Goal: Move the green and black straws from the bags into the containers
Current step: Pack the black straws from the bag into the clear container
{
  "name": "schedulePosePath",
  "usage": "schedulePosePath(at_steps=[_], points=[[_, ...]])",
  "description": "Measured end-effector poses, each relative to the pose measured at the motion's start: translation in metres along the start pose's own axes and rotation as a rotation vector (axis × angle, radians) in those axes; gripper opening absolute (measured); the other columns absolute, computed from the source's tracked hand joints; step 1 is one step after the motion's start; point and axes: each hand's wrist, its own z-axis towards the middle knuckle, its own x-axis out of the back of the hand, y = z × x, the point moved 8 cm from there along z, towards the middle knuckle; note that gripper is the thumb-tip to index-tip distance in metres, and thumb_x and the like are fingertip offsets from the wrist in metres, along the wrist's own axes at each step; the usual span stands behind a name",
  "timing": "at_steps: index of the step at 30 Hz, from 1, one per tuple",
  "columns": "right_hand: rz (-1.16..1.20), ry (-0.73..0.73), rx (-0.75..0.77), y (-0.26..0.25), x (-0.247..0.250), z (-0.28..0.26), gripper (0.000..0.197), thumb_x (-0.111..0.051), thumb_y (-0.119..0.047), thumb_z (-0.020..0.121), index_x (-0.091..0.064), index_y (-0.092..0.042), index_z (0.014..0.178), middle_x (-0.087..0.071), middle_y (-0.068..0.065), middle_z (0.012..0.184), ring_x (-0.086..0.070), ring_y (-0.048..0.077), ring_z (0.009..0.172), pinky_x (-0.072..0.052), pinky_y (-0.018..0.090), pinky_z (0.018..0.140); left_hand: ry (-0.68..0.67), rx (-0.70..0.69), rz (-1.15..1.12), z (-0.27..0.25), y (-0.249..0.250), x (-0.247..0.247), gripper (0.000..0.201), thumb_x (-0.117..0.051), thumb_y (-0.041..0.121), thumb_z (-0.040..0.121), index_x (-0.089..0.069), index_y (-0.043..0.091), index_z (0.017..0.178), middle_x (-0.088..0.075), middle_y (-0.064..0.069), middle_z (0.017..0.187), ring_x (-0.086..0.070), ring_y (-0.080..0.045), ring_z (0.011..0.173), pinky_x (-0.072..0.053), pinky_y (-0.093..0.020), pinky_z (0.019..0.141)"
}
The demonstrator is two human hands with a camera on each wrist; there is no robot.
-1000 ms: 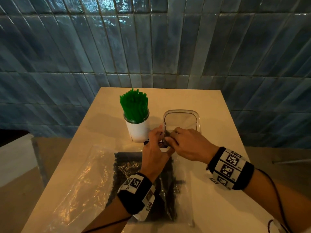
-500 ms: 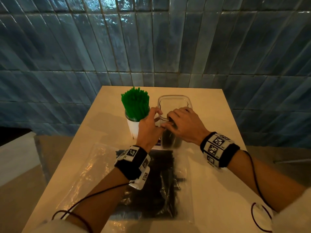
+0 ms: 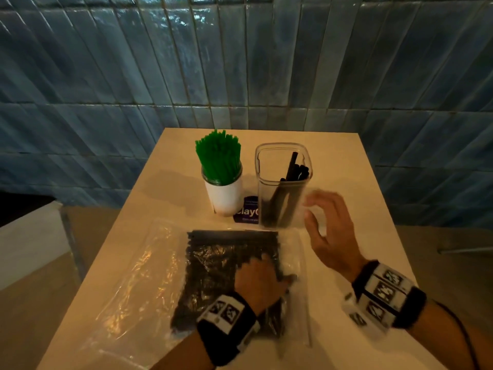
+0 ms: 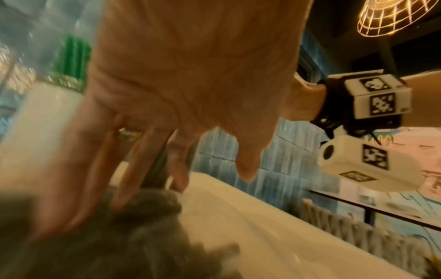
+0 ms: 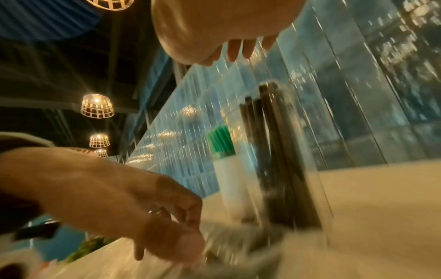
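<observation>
Head view suggests pinching few black straws (image 3: 229, 265) with the flat left hand (image 3: 260, 281), relaxed right hand (image 3: 329, 231) steadying the clear container (image 3: 282, 188).

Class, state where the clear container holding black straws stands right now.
In the head view the clear container stands on the table, right of the white cup of green straws, behind the bag of black straws.

green straws (image 3: 218, 156): bright green
cup (image 3: 225, 198): white
black straws (image 3: 292, 172): black
container (image 3: 282, 206): clear
bag (image 3: 229, 265): clear, black contents
empty bag (image 3: 138, 268): clear, glossy
counter (image 3: 341, 166): cream
wall (image 3: 240, 62): blue tiles
wristbands (image 3: 384, 295): black, white blocks with black square codes
card (image 3: 249, 213): dark blue, white lettering
</observation>
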Motion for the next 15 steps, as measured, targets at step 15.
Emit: schedulePosePath(at_steps=[15], points=[[0.018, -0.687, -0.594, 0.062, -0.085, -0.123, 0.037, -0.050, 0.005, 0.084, -0.065, -0.011, 0.113, -0.056, 0.005, 0.115, -0.055, 0.019, 0.109, -0.030, 0.000, 0.084, -0.036, 0.097, -0.110, -0.003, -0.006, -0.012, 0.037, -0.037, 0.038, 0.094, -0.059, 0.010, 0.106, -0.062, -0.012, 0.113, -0.058, -0.030, 0.106, -0.047, -0.036, 0.091]])
